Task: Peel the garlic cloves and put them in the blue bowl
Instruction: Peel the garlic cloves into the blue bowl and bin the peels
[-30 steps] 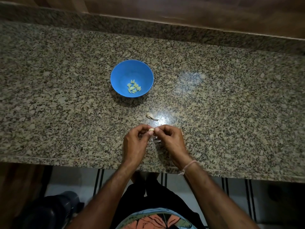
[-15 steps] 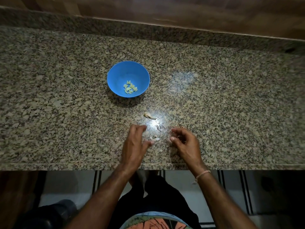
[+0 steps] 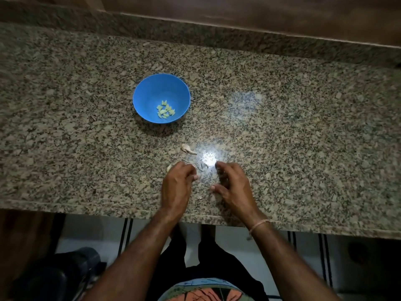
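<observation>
A garlic clove (image 3: pixel 168 168) is gripped in the left hand's (image 3: pixel 178 187) curled fingers over the bench (image 3: pixel 303 148). The right hand (image 3: pixel 235 189) is held loosely spread, empty, near peel scraps (image 3: pixel 201 166).

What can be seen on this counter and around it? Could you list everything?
Counter: one, speckled granite, spans the view.
Blue bowl: one, blue, on the counter, left of middle.
Peeled cloves: small heap, pale yellow-green, inside the bowl.
Garlic piece: one, whitish, on the counter between bowl and hands.
Pale clove: one, whitish, at the left hand's fingers; held or lying, unclear.
Skin scraps: a few, greyish, between the hands.
Wood panel: one, brown, behind the counter.
Dark object: one, black, floor, lower left.
Wrist thread: one, pinkish, right wrist.
Left hand: one, fingers curled, over the counter.
Right hand: one, fingers loosely bent, holding nothing.
</observation>
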Motion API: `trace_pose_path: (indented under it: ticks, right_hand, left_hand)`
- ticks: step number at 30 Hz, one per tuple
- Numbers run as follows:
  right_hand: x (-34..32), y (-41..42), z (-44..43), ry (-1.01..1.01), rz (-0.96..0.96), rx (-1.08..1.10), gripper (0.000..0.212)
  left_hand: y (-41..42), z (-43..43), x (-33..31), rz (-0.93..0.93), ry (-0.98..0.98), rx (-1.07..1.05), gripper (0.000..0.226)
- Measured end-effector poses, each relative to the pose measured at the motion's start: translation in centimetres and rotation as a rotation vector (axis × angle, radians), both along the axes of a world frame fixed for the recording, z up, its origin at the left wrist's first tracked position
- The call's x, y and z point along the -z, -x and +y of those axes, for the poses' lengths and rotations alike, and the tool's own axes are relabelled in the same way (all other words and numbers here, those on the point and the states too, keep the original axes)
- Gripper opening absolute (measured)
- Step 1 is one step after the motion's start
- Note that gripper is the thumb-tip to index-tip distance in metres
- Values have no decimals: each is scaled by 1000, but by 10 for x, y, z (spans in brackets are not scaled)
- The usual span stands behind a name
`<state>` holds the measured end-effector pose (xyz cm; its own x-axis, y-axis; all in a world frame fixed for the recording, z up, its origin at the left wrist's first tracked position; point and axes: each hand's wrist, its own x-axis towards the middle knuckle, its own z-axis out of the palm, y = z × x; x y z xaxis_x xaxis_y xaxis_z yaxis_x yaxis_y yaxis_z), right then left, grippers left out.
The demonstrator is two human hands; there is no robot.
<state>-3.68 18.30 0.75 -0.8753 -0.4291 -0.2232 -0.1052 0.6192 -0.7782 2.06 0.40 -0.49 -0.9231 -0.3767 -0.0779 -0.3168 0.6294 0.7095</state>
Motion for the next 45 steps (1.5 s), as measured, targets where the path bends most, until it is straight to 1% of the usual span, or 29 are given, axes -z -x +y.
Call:
trace_pose_path:
  ticks: [3, 5, 7, 9, 11, 13, 14, 15, 16, 18, 20, 22, 25, 28, 33, 36, 38, 40, 45]
  right_hand:
    - [2, 9, -6, 12, 52, -99, 66]
    - [4, 15, -14, -11, 120, -167, 71]
    - [10, 19, -20, -36, 177, -226, 76]
    - [16, 20, -26, -29, 229, -257, 73]
    - [19, 21, -28, 3, 212, -290, 60]
    - [21, 23, -27, 17, 197, -325, 38]
    - [20, 25, -25, 80, 112, -293, 25]
    - [16, 26, -23, 125, 72, -273, 16]
    - [13, 27, -23, 147, 55, -242, 14]
    - [12, 25, -28, 134, 30, -251, 19]
    - [14, 16, -36, 25, 124, -335, 33]
    - [16, 7, -43, 12, 187, -402, 50]
    - [18, 6, -47, 51, 212, -337, 57]
    - [18, 1, -54, 11, 229, -300, 48]
    - [18, -3, -64, -22, 291, -226, 18]
    - [16, -4, -65, -55, 321, -230, 5]
    - [12, -4, -66, -81, 335, -245, 3]
    - [10, -4, -67, -116, 358, -266, 6]
    - [6, -12, -66, -257, 439, -356, 6]
  left_hand:
    - [1, 3, -2, 0, 37, -13, 12]
    - [-2, 3, 0, -1, 35, -45, 11]
    - [-8, 3, -1, -4, 9, -107, 13]
    - [-16, 3, -6, 1, -58, -191, 19]
    - [-25, 3, -11, 16, -150, -284, 19]
    - [-33, 4, -12, 7, -195, -375, 16]
    - [-35, 3, -10, -7, -212, -405, 15]
    - [-37, 4, -10, -13, -231, -439, 13]
    - [-40, 4, -10, -13, -252, -471, 11]
    - [-42, 5, -12, -18, -271, -514, 10]
    - [-43, 5, -13, -29, -272, -546, 12]
    - [-44, 5, -13, -34, -277, -573, 12]
    - [-46, 5, -12, -23, -298, -597, 11]
    - [-48, 5, -12, -10, -296, -609, 9]
    - [-50, 5, -12, 0, -302, -614, 6]
    - [-50, 5, -12, -9, -304, -616, 6]
    - [-50, 5, -12, -13, -308, -618, 6]
    - [-49, 5, -13, -22, -299, -615, 6]
    - [-50, 6, -17, -37, -324, -609, 5]
